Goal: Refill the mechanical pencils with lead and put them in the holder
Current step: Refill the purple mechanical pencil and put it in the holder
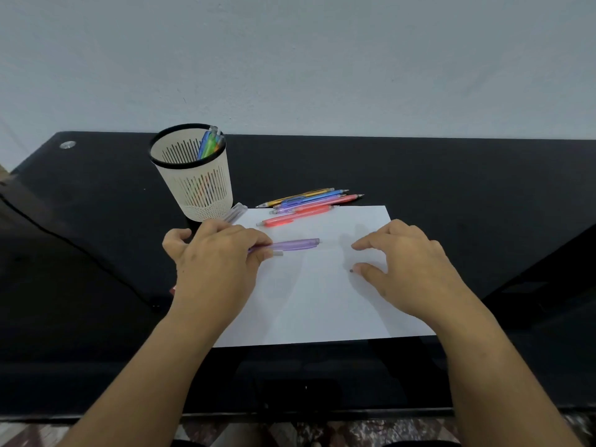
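Patterned floor (pixel 354 433) and the near edge of the glossy black worktop (pixel 451 175) lie closest in my remote view, with a white sheet (pixel 322 301) under both hands and a pale wall (pixel 322 59) behind. I see the left hand (pixel 213 262) with fingers curled round a purple mechanical pencil (pixel 296 245) above the sheet, and the right hand (pixel 406 269) with fingers released and spread over it, thumb beside a small dark speck (pixel 351 270). A slotted cream holder (pixel 196 188) stands left of the sheet with pencils inside, a clear case (pixel 237 211) lies at its base, and loose pencils (pixel 309 200) lie along the sheet's far edge.
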Motion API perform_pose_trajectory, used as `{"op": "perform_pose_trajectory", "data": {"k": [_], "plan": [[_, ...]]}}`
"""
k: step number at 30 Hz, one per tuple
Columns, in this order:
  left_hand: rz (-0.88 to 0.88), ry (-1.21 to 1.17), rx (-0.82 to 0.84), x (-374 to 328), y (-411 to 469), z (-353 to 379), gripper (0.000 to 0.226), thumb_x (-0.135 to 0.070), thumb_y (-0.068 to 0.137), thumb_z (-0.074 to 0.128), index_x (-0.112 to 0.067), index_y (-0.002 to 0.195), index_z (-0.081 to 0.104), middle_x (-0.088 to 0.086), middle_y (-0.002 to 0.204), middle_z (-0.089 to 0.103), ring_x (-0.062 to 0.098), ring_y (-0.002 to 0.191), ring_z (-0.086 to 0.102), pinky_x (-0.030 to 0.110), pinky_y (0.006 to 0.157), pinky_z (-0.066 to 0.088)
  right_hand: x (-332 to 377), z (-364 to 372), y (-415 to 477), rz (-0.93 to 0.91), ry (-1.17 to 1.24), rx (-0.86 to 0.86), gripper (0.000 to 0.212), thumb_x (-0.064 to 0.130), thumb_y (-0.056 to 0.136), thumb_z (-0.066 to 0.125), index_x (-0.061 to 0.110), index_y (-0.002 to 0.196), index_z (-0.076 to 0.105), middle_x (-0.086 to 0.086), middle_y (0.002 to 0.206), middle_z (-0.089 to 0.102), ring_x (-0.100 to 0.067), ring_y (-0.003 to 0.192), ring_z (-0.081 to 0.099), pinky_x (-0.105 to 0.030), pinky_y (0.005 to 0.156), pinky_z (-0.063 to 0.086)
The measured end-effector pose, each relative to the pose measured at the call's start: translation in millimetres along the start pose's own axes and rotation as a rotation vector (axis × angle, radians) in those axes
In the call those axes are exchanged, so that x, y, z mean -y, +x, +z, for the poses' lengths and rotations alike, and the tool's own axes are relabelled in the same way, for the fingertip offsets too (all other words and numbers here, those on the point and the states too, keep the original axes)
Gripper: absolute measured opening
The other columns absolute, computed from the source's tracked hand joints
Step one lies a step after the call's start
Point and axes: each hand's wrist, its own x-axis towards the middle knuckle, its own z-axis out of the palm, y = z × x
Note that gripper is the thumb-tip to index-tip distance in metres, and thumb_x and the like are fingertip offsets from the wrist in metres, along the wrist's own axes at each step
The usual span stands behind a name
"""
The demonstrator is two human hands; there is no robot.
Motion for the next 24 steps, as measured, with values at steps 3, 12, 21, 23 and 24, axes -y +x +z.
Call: {"op": "perform_pose_trajectory", "data": {"k": [3,12,21,23,24], "plan": [[0.037,-0.036,0.037,-5,-3,3,0.011,-0.04,0.081,0.071,-0.039,0.092,0.072,-0.021,0.092,0.066,0.01,0.102,0.051,0.042,0.091,0.017,3,-1,-3,-0.076,0.076,-0.008,0.044,0.049,0.085,0.062,0.044,0.126,0.049,0.017,0.126,0.043,-0.007,0.119,0.037,-0.036,0.104,0.03],[0.112,-0.078,0.175,-19,-7,1,0.025,-0.05,0.088,0.056,-0.046,0.11,0.066,-0.024,0.108,0.061,0.004,0.112,0.042,0.036,0.095,0.012,15,9,2,-0.245,0.078,-0.029,0.028,0.045,0.086,0.062,0.038,0.113,0.066,0.016,0.103,0.057,-0.006,0.098,0.045,-0.029,0.089,0.04],[0.125,0.005,0.364,-21,-8,6,0.034,-0.062,0.086,0.05,-0.052,0.117,0.059,-0.026,0.122,0.053,0.002,0.121,0.032,0.039,0.099,0.012,13,11,3,-0.15,0.083,0.146,0.038,0.051,0.079,0.067,0.038,0.115,0.066,0.014,0.104,0.051,-0.007,0.102,0.041,-0.031,0.091,0.041],[0.112,0.007,0.334,-19,-6,3,0.04,-0.068,0.084,0.046,-0.052,0.117,0.058,-0.026,0.123,0.052,0.002,0.122,0.032,0.037,0.097,0.011,13,11,3,-0.16,0.083,0.146,0.042,0.052,0.079,0.067,0.039,0.118,0.063,0.014,0.107,0.051,-0.006,0.104,0.041,-0.031,0.092,0.041],[0.091,0.009,0.307,-16,-5,1,0.041,-0.069,0.083,0.045,-0.051,0.117,0.058,-0.027,0.123,0.052,0.002,0.122,0.033,0.038,0.097,0.012,13,11,3,-0.163,0.093,0.143,0.044,0.054,0.079,0.067,0.039,0.12,0.062,0.015,0.108,0.05,-0.006,0.105,0.041,-0.03,0.092,0.041]]}}
